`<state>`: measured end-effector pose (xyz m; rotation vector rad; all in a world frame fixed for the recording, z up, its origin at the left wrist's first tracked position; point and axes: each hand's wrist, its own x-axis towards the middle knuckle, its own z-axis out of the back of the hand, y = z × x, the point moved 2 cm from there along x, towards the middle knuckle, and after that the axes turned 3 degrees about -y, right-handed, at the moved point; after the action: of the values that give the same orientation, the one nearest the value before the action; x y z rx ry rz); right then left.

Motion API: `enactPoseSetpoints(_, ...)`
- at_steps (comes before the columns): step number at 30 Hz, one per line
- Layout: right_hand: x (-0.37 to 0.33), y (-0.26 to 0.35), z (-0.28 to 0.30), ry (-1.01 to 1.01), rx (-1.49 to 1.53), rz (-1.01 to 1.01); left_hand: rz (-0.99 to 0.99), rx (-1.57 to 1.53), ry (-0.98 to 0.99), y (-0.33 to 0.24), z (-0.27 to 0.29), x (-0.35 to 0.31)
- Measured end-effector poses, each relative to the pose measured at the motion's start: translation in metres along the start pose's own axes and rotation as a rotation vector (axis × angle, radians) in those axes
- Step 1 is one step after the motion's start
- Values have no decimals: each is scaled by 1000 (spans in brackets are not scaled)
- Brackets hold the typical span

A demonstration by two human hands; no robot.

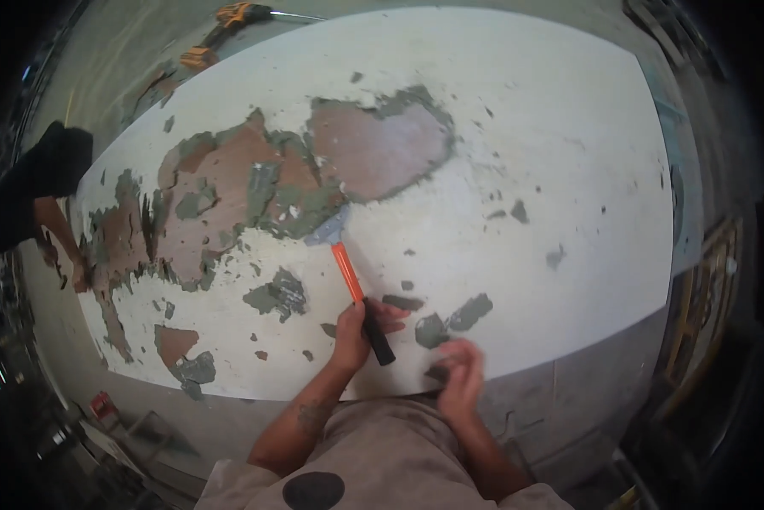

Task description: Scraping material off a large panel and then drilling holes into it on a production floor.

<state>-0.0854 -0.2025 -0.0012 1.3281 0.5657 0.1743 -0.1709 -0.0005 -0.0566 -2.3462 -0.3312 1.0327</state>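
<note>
My left hand [356, 336] is closed round the black grip of a long-handled scraper [343, 265] with an orange shaft. Its wide metal blade meets the lower edge of a grey-green crust [310, 212] on the white board. My right hand [463, 378], smeared by motion, hovers at the board's near edge with its fingers bent. A dark flake [437, 372] shows beside those fingers; whether they hold it I cannot tell. Loose grey flakes [469, 312] lie just beyond the right hand, and a larger grey chunk [280, 293] sits left of the scraper.
The large white board [586, 170] bears a reddish-brown exposed patch [382, 149] ringed by crust. At the far left a co-worker's hand [80, 276] rests at the board's edge. An orange and black power tool [229, 25] lies beyond the far edge. Wooden frames [701, 297] stand at right.
</note>
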Motion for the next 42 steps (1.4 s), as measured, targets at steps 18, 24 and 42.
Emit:
enactPoseSetpoints(18, 0, -13, -106, -527, 21, 288, 84, 42, 234, 3, 22, 11)
enactPoseSetpoints(24, 15, -10, -132, -458, -30, 391, 43, 51, 273, -6, 14, 18)
enactPoseSetpoints(42, 21, 15, -134, -169, 57, 287, 89, -84, 255, 5, 28, 6)
